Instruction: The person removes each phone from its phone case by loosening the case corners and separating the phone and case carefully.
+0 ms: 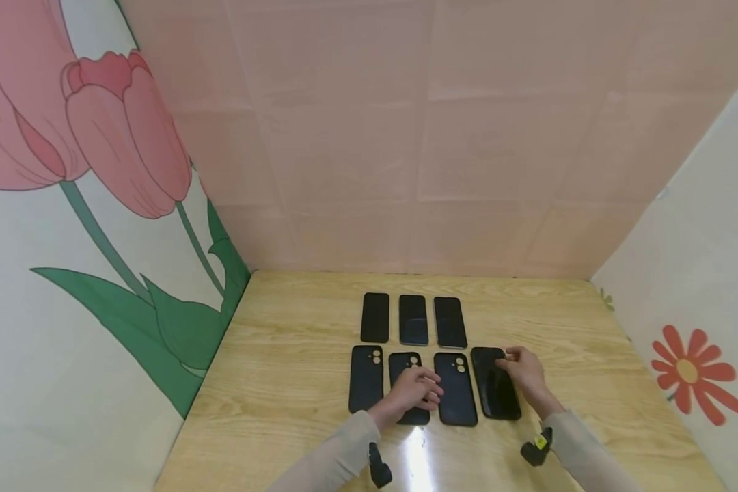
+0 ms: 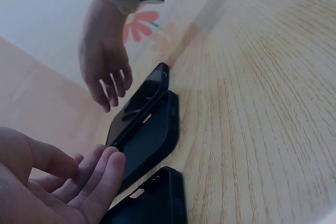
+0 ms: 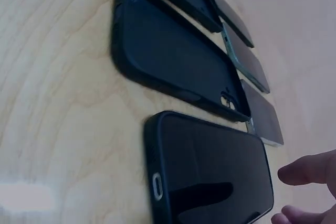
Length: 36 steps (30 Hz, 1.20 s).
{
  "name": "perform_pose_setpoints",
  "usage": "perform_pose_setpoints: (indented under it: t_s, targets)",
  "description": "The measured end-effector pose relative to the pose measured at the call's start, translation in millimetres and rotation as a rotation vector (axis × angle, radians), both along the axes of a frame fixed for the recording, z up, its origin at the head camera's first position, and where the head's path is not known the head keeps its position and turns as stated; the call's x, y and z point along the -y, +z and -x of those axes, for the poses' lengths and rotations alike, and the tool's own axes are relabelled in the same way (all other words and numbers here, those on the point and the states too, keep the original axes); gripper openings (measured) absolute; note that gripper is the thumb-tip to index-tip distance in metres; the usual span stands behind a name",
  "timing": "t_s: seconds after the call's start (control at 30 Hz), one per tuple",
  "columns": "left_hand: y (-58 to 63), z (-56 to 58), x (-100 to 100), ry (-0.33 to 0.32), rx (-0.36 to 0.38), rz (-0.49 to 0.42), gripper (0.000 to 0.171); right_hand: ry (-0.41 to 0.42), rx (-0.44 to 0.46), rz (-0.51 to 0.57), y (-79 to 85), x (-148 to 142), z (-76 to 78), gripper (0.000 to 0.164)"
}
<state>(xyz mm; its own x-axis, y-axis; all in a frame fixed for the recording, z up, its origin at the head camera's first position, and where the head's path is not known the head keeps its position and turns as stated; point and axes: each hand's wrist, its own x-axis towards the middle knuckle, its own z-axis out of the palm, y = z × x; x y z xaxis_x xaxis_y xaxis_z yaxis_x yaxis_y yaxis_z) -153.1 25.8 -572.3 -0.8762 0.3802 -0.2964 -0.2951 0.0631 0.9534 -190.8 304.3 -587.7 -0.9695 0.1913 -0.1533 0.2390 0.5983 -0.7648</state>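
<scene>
At the right end of the front row lies a phone inside a black case (image 1: 496, 389), screen up. My right hand (image 1: 525, 374) is by its upper right edge, and in the right wrist view a gap shows between thumb (image 3: 302, 170) and phone. My left hand (image 1: 411, 392) hovers above the second black phone case (image 1: 415, 417), fingers loosely bent, holding nothing. Either side of that one lie two more hollow black cases, the left case (image 1: 365, 384) and the right case (image 1: 457, 394), each with camera cutouts at its top.
Behind the cases lie three bare dark phones in a row: a left phone (image 1: 375, 318), a middle phone (image 1: 413, 320) and a right phone (image 1: 450, 322). The wooden table (image 1: 295, 342) meets a pink back wall (image 1: 406, 137) and flower-printed side walls.
</scene>
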Motion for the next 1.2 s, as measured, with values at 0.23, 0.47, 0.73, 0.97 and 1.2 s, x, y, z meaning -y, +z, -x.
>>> perform_pose_setpoints:
  t_s: [0.23, 0.47, 0.73, 0.97, 1.2]
  targets:
    - [-1.5, 0.8, 3.5, 0.005, 0.011, 0.012, 0.023, 0.012, 0.088, -0.034, -5.0, -5.2, -0.6, 0.056]
    - [-2.5, 0.9, 5.3, 0.004, 0.001, 0.008, 0.025, 0.042, 0.095, -0.058, -6.6, -4.4, 1.0, 0.035]
    - [-6.6, -1.9, 3.7, 0.026, -0.001, 0.021, 0.023, 0.057, 0.190, -0.029, -11.3, -6.8, -3.9, 0.035]
    - [-8.5, -0.4, 3.2, 0.034, 0.008, 0.033, 0.023, 0.079, 0.171, -0.028, -15.5, -8.2, -2.4, 0.034]
    - [-9.4, 2.3, 3.8, 0.039, 0.021, 0.050, 0.022, 0.087, 0.205, 0.048, -13.2, -7.5, -0.8, 0.030]
